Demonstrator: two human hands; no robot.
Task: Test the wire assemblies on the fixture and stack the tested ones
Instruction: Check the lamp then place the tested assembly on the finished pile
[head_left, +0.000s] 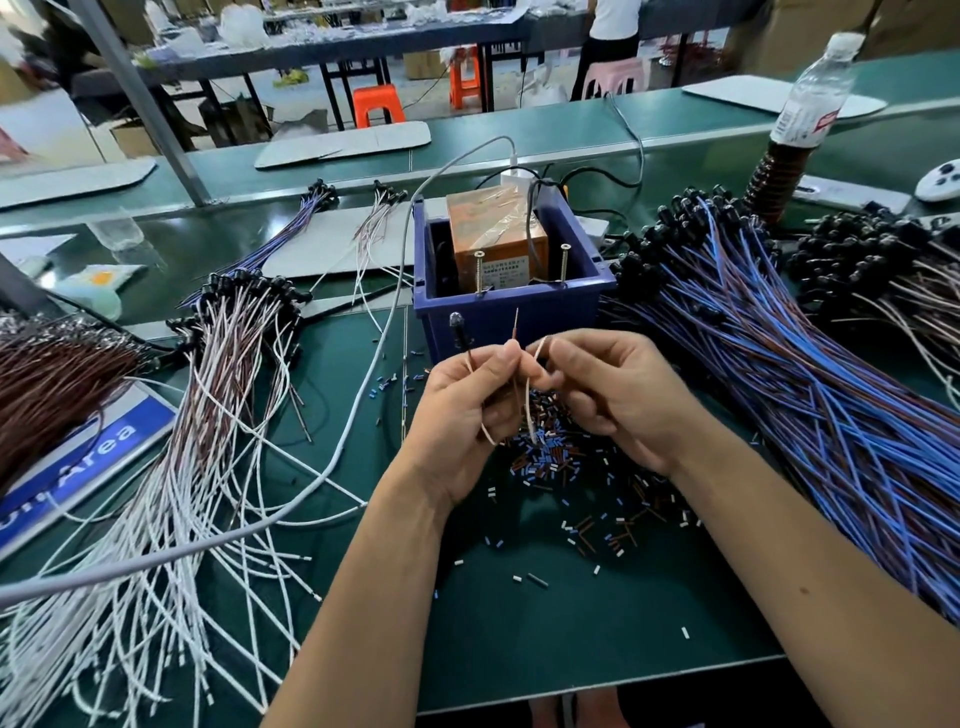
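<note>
At the centre of the frame the left hand is pinching a wire assembly between thumb and fingers, its dark cap end sticking up at the hand's left and a brown lead pointing upward. The right hand, touching close beside it, is gripping the pale lead of the same assembly with curled fingers. Both are hovering over a scatter of cut insulation bits lying on the green worktop. Just above the hands a blue bin is holding an orange box and two upright screws. White-and-brown assemblies are sprawling at left; blue ones are piling at right. A bottle is standing upper right.
</note>
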